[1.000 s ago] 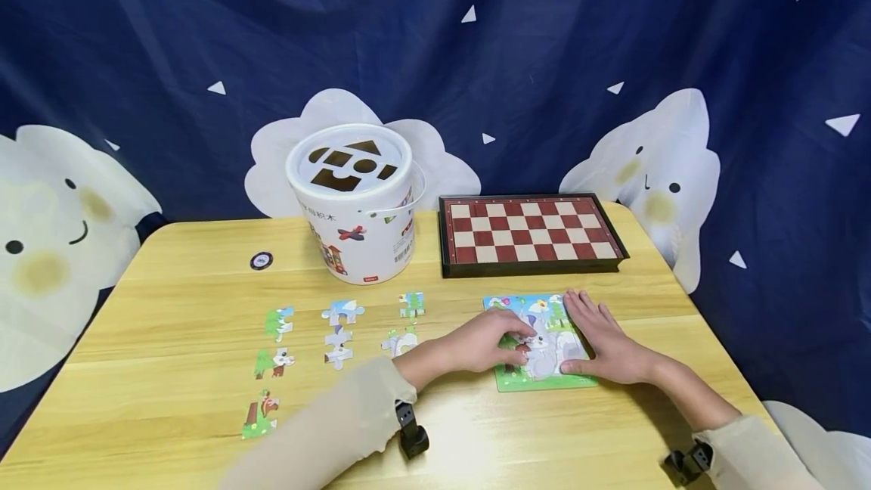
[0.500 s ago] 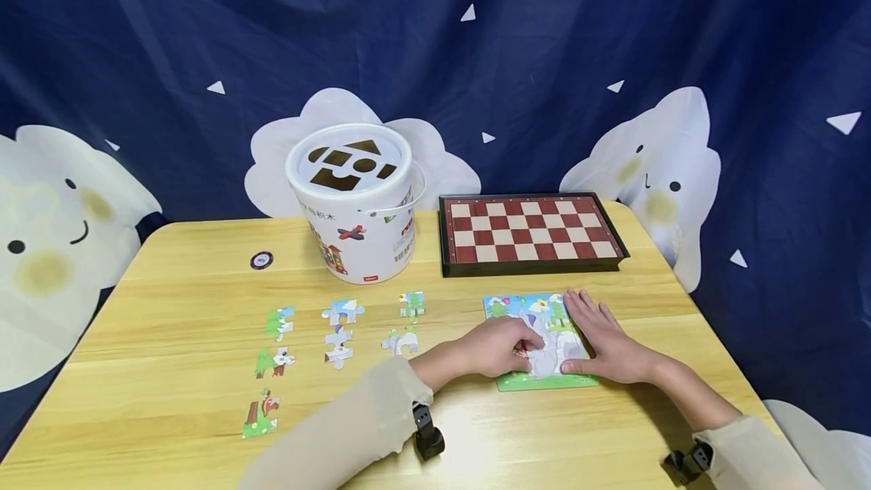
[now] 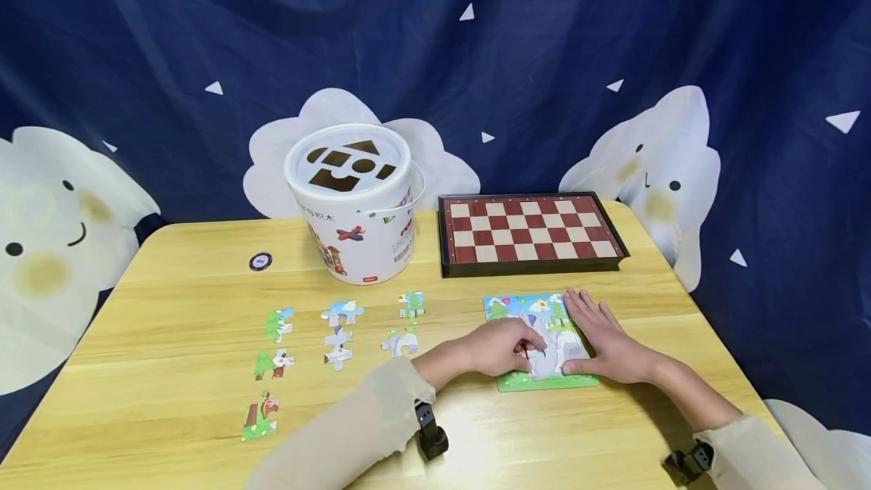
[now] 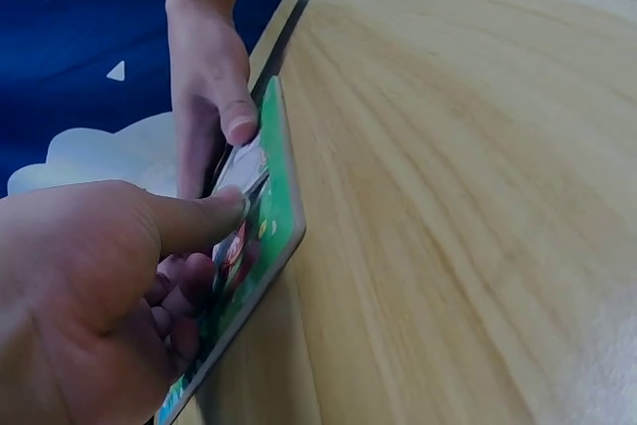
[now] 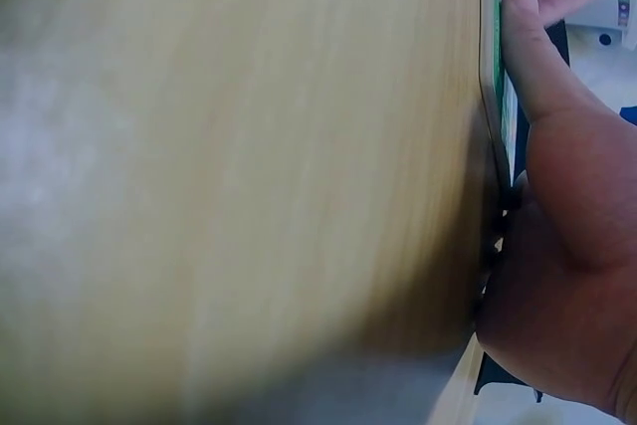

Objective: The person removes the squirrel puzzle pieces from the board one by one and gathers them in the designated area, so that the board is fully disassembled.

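Left hand (image 3: pixel 500 346) fingers (image 4: pixel 204 214) curled down onto a puzzle piece (image 3: pixel 544 358), thumb and fingertips pinching it against the puzzle board (image 3: pixel 520 383); probably mid-fit, though the left wrist view shows only a sliver of the piece under the thumb, so cannot tell whether fully seated. Piece lying directly beneath those fingertips, within the board's picture area, toward its lower middle. Right hand (image 3: pixel 609 346) spread flat, fingers straight and pressing on the board's right side, thumb (image 5: pixel 542 57) laid along the near edge, likely to pin the board so it does not slide while the other hand works. Board itself flat on the wooden table (image 3: pixel 170 399), near the right front, touching both hands.

Further out, to the left of the hands: loose puzzle pieces (image 3: pixel 338 348) laid out in rough rows, well apart from one another, probably sorted for easy picking. Behind them, a white bucket (image 3: pixel 357 203) with shape cutouts in its lid, upright. Beside that, a folded chessboard (image 3: pixel 531 233) lying just behind the puzzle board, not touching it. A small round token (image 3: pixel 261 261) left of the bucket.
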`<control>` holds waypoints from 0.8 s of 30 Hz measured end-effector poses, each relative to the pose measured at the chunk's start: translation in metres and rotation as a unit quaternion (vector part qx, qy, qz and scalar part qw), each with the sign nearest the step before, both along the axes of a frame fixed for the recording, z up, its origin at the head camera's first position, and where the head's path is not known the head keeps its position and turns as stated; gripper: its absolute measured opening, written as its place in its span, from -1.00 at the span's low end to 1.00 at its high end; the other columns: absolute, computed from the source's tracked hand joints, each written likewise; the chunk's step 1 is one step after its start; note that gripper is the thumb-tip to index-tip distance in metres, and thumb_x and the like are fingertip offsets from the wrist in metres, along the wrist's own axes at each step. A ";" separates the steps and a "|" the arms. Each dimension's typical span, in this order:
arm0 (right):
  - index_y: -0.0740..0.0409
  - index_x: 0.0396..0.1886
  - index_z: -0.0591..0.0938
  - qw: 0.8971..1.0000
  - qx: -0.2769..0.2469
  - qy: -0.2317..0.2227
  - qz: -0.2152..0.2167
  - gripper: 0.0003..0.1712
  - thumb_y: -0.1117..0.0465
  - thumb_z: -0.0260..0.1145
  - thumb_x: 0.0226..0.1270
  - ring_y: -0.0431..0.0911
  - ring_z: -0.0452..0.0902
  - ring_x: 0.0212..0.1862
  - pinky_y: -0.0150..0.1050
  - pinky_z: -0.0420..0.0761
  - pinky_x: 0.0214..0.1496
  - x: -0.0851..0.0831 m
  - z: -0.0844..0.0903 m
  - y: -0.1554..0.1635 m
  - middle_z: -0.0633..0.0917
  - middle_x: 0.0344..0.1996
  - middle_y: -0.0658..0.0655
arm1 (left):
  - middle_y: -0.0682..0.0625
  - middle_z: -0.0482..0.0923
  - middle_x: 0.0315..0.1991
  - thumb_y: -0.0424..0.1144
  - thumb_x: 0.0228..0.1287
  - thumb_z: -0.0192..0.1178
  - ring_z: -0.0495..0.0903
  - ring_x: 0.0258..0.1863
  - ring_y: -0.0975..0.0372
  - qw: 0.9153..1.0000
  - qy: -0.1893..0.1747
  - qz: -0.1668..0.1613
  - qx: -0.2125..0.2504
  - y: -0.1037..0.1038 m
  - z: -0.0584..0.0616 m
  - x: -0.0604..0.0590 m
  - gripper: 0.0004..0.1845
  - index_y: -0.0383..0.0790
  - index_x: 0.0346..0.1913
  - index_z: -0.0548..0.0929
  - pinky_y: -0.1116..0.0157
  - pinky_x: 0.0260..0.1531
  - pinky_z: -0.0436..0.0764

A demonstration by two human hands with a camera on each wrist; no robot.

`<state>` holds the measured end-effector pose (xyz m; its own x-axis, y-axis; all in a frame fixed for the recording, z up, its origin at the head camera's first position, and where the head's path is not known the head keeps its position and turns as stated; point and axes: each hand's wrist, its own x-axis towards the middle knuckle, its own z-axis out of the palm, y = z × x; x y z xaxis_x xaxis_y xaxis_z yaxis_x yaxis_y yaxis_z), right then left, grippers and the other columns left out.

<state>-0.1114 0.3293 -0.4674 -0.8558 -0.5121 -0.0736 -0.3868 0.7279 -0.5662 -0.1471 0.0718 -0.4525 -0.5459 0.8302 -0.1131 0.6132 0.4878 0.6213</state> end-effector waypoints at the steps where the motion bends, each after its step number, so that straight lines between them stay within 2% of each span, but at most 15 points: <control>1: 0.42 0.60 -0.11 1.000 -0.001 0.000 0.001 0.30 -0.14 0.48 0.24 0.40 -0.38 0.57 0.30 -0.41 0.52 0.000 0.000 0.000 -0.10 0.56 0.52 | 0.12 0.64 -0.16 -0.33 0.33 0.37 0.46 -0.26 0.44 1.000 -0.004 -0.002 0.004 0.000 0.000 0.000 -0.64 -0.21 0.18 0.70 0.57 -0.18 0.43; 9: 0.41 0.60 -0.11 1.000 0.001 -0.011 0.000 0.30 -0.14 0.48 0.25 0.39 -0.39 0.57 0.27 -0.43 0.52 0.000 0.003 0.001 -0.11 0.57 0.51 | 0.11 0.61 -0.17 -0.36 0.34 0.36 0.46 -0.25 0.43 0.999 -0.019 -0.013 0.022 -0.003 0.000 -0.003 -0.68 -0.20 0.14 0.71 0.58 -0.19 0.43; 14: 0.42 0.60 -0.12 1.000 0.003 -0.025 0.001 0.30 -0.15 0.47 0.26 0.38 -0.41 0.58 0.25 -0.46 0.53 -0.001 0.002 0.001 -0.14 0.58 0.49 | 0.16 0.51 -0.30 -0.34 0.37 0.33 0.41 -0.35 0.43 0.999 -0.026 -0.014 0.025 -0.004 -0.001 -0.004 -0.69 -0.17 0.14 0.71 0.56 -0.27 0.41; 24: 0.40 0.61 -0.15 0.999 -0.003 -0.042 0.001 0.32 -0.15 0.48 0.26 0.37 -0.45 0.58 0.24 -0.50 0.52 -0.001 0.005 0.002 -0.17 0.58 0.48 | 0.16 0.45 -0.42 -0.38 0.42 0.27 0.38 -0.53 0.42 0.996 -0.074 0.008 0.056 -0.005 -0.001 -0.007 -0.74 -0.15 0.11 0.71 0.54 -0.39 0.41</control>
